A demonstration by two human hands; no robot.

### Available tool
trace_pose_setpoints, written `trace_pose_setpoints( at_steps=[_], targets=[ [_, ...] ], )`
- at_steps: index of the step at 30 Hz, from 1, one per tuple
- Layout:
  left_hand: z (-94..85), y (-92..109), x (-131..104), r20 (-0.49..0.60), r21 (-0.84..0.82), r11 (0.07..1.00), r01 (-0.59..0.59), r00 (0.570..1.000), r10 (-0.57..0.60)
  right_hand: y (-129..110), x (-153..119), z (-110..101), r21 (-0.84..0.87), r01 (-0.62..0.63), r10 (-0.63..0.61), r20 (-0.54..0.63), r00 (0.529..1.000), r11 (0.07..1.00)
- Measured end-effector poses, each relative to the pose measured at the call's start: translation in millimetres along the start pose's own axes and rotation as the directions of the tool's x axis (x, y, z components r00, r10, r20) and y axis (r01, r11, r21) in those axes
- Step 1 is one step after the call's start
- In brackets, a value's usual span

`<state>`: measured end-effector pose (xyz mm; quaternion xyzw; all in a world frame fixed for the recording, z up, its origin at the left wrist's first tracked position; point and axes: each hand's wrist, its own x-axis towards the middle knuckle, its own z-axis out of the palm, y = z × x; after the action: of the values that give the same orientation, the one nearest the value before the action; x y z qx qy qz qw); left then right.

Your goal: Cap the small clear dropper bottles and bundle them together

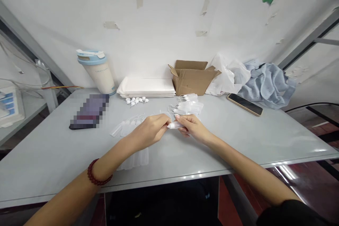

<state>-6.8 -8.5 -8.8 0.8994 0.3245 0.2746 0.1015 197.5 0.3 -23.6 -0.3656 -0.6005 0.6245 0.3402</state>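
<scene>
Fingers of our right hand (194, 128) clasp a white plastic tube (175, 125), probably steadying it; our left hand (148, 130) curls by its tip, hold unclear.

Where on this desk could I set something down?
Two bare patches: right, between the phone and the right forearm; front left, between the pixelated item and the bracelet. It's crowded around the left hand and right hand, with plastic tubes and small caps, and along the back, from cup to cloth.

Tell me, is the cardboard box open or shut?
Open. The cardboard box has flaps sticking up and out. I can't tell whether anything is inside.
</scene>
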Motion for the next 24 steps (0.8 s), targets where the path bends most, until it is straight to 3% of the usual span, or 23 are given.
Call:
trace_pose_setpoints(
  at_steps=[3, 6, 9, 12, 15, 19, 24],
  targets=[
    [-8.0, -4, 4, -0.004, -0.054, 0.996, 0.077, 0.997, -0.078, 1, 3, -8, -0.046, 0.095, -0.099, -0.08, 0.992, 0.994],
    [-13.4, -21, 4, -0.022, 0.026, 0.981, 0.192, 0.981, -0.191, -2, 7, -21, -0.09, 0.16, -0.178, -0.251, 0.951, 0.983],
    [-14.1, -48, 1, -0.022, 0.153, 0.957, 0.246, 0.969, -0.245, -7, 8, -36, -0.345, 0.217, -0.36, -0.43, 0.828, 0.913],
    [-13.3, -74, -1, -0.039, 0.203, 0.941, 0.272, 0.962, -0.27, -9, 11, -52, -0.576, 0.2, -0.527, -0.482, 0.7, 0.793],
    [-12.3, -89, -1, -0.024, 0.214, 0.931, 0.296, 0.954, -0.298, -6, 17, -67, -0.666, 0.13, -0.575, -0.51, 0.639, 0.735],
    [-7.6, -99, 3, 0.041, 0.242, 0.931, 0.273, 0.956, -0.291, 2, 27, -84, -0.675, 0.022, -0.541, -0.57, 0.619, 0.737],
    [1.1, -108, 7, 0.002, 0.299, 0.911, 0.284, 0.954, -0.298, 9, 35, -93, -0.711, -0.058, -0.496, -0.544, 0.677, 0.701]
  ],
)
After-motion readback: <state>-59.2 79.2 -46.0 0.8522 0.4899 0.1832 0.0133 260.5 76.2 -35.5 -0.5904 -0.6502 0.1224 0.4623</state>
